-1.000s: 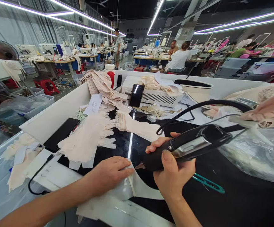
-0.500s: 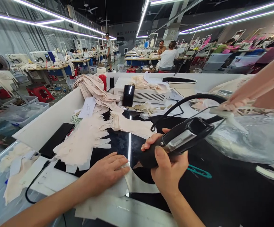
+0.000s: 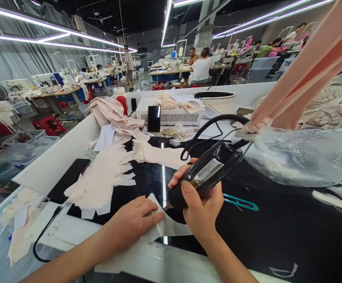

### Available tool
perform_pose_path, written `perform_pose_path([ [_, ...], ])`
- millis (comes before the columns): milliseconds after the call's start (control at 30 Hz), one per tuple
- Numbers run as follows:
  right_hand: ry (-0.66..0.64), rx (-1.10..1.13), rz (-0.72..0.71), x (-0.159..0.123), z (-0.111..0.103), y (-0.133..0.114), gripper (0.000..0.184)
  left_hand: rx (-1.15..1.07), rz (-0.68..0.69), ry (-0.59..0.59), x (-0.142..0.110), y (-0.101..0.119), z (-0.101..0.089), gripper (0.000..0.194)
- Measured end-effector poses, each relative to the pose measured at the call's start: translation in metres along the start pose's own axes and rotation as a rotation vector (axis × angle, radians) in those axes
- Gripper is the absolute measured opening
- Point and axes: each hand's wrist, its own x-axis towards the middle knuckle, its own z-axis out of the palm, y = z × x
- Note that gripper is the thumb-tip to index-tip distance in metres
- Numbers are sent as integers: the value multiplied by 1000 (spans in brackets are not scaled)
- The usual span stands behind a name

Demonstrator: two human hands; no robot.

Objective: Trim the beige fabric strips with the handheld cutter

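Observation:
My right hand (image 3: 202, 204) is wrapped around a black corded handheld tool (image 3: 206, 169) with a silver strip on its side. The tool leans down to the left, and its pointed tip sits by the edge of a pale fabric piece (image 3: 175, 228) on the glossy black work surface (image 3: 265, 243). Pressed flat on that piece is my left hand (image 3: 140, 218), fingers stretched toward the tip. A teal slotted strip (image 3: 241, 202) lies to the right of my right hand. Left of the tool, a stack of cut pale fabric pieces (image 3: 97, 184) spreads out, with a folded strip (image 3: 162, 153) behind.
A black tablet-like slab (image 3: 69, 181) lies by the left white wall (image 3: 53, 157). At the back stand a phone (image 3: 154, 118) and a white vented box (image 3: 173, 114). Pink cloth (image 3: 309, 67) hangs tied near the tool's cable, above a clear plastic bag (image 3: 295, 161).
The tool and my right hand have shifted left and slightly down, bringing the tip closer to my left fingers. The fabric's corner now stands up beside those fingers. The view has turned slightly.

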Motion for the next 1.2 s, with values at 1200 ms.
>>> perform_pose_path([
  [1200,79,-66,22,-8,-34,-34,35,-33,-25,9,14,24,-3,37],
])
